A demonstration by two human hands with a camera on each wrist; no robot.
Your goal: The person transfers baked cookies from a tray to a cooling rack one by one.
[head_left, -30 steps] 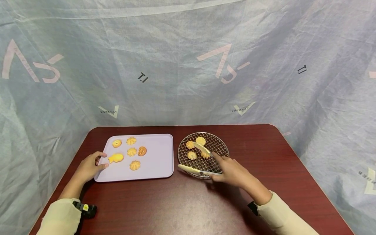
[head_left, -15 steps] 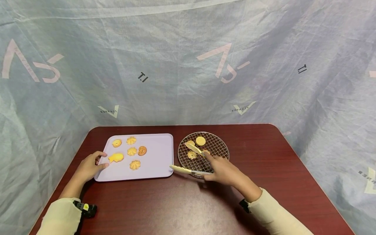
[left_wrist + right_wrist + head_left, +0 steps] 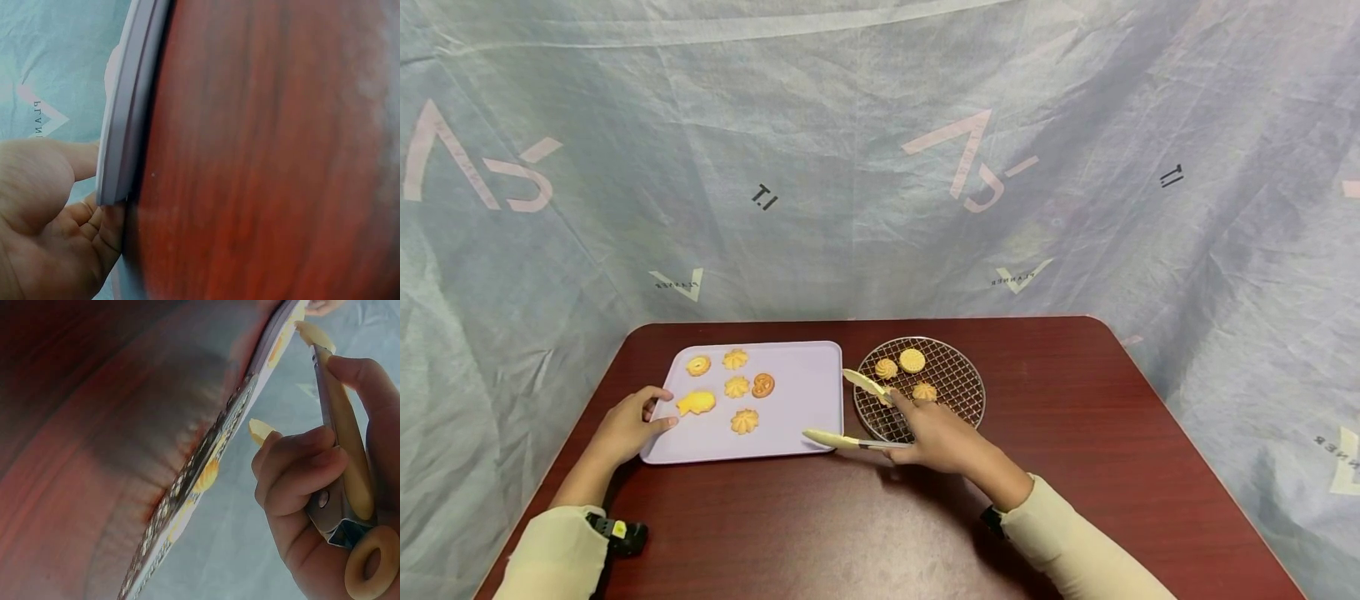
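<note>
My left hand (image 3: 625,425) grips the left edge of a pale lilac tray (image 3: 808,392), with the thumb above the rim and fingers beneath it in the left wrist view. On the tray lie a fish-shaped cookie (image 3: 697,403), a pretzel-shaped cookie (image 3: 763,385), a ring cookie (image 3: 698,366) and several flower-shaped ones. My right hand (image 3: 947,437) holds tongs (image 3: 350,444) with yellowish tips, their arms spread and nothing between them. The tips hover around the gap between the tray's right edge and a round wire rack (image 3: 958,387). One rack cookie (image 3: 886,397) is partly hidden by the tongs.
The rack also bears a swirl cookie (image 3: 886,368), a round cookie (image 3: 912,360) and a ridged cookie (image 3: 924,391). Both tray and rack stand on a dark red-brown wooden table (image 3: 760,525). Grey printed cloth (image 3: 850,233) hangs behind and at the sides.
My right hand has moved left with the spread tongs, from over the rack to the tray's right edge. The swirl and ridged cookies show fully again. My left hand and the tray stay put.
</note>
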